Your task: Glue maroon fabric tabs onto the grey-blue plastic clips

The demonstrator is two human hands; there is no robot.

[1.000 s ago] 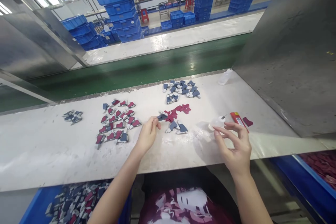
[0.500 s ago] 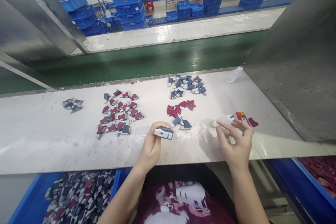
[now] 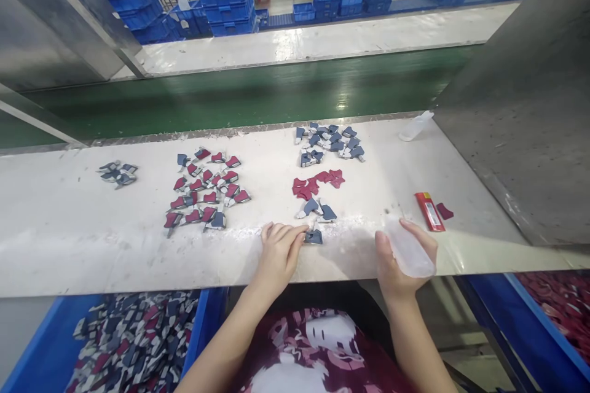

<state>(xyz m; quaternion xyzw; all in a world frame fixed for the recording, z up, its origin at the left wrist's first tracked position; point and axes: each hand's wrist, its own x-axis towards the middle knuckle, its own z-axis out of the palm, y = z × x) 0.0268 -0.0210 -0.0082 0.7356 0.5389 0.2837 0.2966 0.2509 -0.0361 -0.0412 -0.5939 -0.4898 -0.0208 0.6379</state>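
My left hand [image 3: 280,250] rests at the table's near side, thumb and fingertips pinched on the edge of a small blue-grey plastic part [image 3: 314,237] that lies on the surface. In my right hand [image 3: 397,270] is a translucent white squeeze bottle [image 3: 412,250], fingers wrapped round it and its narrow end pointing away. Just beyond the left hand lie two blue-and-white parts [image 3: 328,213]. Behind those is a patch of maroon flat pieces [image 3: 318,183]. A red lighter-like packet [image 3: 429,212] and one maroon piece [image 3: 445,211] lie right of the bottle.
Blue-and-white parts [image 3: 329,142] cluster at the back, maroon-faced parts [image 3: 209,181] to the left. A second clear bottle [image 3: 416,127] lies by the metal panel [image 3: 520,135]. Blue bins [image 3: 39,344] below hold many parts. A green belt [image 3: 276,89] runs behind the table.
My left hand has lowered the blue-grey part onto the table and turned palm-down. My right hand now grips the bottle, which lay on the table before.
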